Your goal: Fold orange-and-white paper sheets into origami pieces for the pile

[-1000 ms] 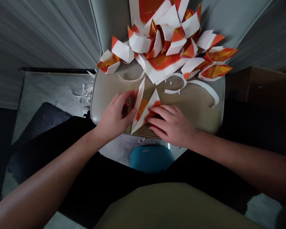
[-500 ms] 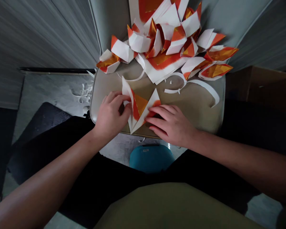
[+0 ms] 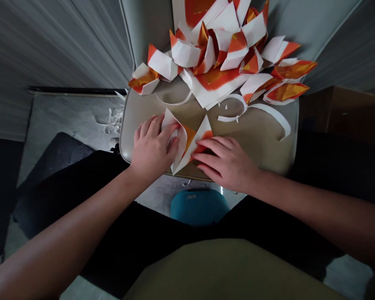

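Note:
A partly folded sheet of joss paper (image 3: 191, 143), white with an orange-red border and a gold middle, lies at the front of a padded chair seat. Its two side flaps come to a point towards me. My left hand (image 3: 153, 146) has its thumb and forefinger on the raised left flap, which curves inward over part of the gold. On the right flap rest the fingertips of my right hand (image 3: 228, 158), its fingers spread and slightly bent. Behind the sheet lies a stack of flat joss paper (image 3: 206, 98), partly covered by several folded paper ingots (image 3: 184, 54).
Curled white paper strips (image 3: 270, 114) lie on the chair seat (image 3: 253, 146). More paper scraps (image 3: 112, 118) are on the floor at left. A blue stool (image 3: 200, 208) stands between my legs, and a cardboard box (image 3: 356, 112) is at the right.
My left hand has shifted slightly right and bent the left flap inward, so less gold shows. My right hand stays on the right flap. The view has moved slightly.

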{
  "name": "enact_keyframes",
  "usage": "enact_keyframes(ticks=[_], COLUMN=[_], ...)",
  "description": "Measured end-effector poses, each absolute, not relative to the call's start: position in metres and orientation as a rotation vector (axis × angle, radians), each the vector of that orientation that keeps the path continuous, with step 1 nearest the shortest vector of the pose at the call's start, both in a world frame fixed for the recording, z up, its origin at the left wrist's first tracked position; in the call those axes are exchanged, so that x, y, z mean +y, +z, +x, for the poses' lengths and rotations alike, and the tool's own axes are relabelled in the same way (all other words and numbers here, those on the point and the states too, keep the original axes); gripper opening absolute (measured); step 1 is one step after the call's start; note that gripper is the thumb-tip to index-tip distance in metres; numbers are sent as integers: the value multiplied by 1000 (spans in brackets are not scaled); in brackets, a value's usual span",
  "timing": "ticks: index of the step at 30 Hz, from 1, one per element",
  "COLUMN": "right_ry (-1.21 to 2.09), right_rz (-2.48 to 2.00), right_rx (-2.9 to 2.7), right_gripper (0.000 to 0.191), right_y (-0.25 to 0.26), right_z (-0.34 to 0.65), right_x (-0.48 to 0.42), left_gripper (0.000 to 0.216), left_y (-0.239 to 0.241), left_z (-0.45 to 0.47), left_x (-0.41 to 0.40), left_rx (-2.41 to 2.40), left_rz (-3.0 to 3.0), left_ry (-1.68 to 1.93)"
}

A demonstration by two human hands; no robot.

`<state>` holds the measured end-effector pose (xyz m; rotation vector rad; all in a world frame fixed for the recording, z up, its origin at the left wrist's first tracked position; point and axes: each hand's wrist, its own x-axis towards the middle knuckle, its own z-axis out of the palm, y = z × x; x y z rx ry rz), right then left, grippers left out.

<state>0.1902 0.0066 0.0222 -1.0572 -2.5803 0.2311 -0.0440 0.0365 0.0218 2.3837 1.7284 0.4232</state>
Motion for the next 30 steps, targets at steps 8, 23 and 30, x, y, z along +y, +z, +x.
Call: enact_keyframes(ticks=[8,23,30], right_ry=[240,288,79], right_rz=[-1068,-1039,-1083], right_rx=[-2576,-2378,-2549], right_gripper=[24,28,29], right_y=[22,18,11], right_z=[190,180,173], right_x=[6,43,42], left_gripper=[33,37,31], left_y=[18,19,23], left_z=[-47,-48,-50], left_x=[37,39,37], left_rx=[1691,1627,1579], left_rz=[2457,2459,2437], left_ry=[488,451,468])
